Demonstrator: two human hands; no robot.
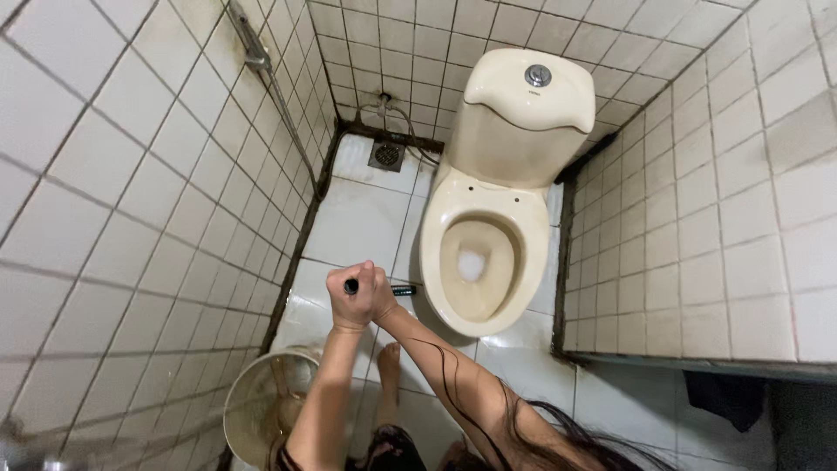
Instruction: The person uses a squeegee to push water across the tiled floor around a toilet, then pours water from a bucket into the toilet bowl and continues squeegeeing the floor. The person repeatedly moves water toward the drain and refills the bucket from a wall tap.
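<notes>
- You've got a dark handle [397, 290] gripped in both fists, held roughly level. One end pokes out at the left of your knuckles and the other sticks out to the right toward the toilet rim. What's on the working end is hidden, can't tell.
- Your left hand [349, 295] is clenched around the handle's left end, knuckles up.
- Your right hand [380, 295] is wrapped around it too, pressed right against the left one, so the two fists read as one lump.
- The handle sits near the middle of the scene, just left of the toilet [488, 218], over the wet floor [357, 218].
- The toilet is cream, seat and lid missing from the bowl. There's a bit of water at the bottom and brownish staining inside. The tank stands far behind it with a round flush button [538, 75] on top.
- Your bare foot [389, 362] is on the floor tiles right below your hands, near side.
- A pale bucket [261, 406] stands near-left by the wall, beside your left forearm. It looks grimy inside.
- Far left corner has a square floor drain [386, 155] with a hose [410, 131] looping along the base of the wall next to it.
- A metal pipe [270, 83] runs down the left wall.
- White tiled walls with dirty grout on both sides, and long dark hair hangs down in the near right.
</notes>
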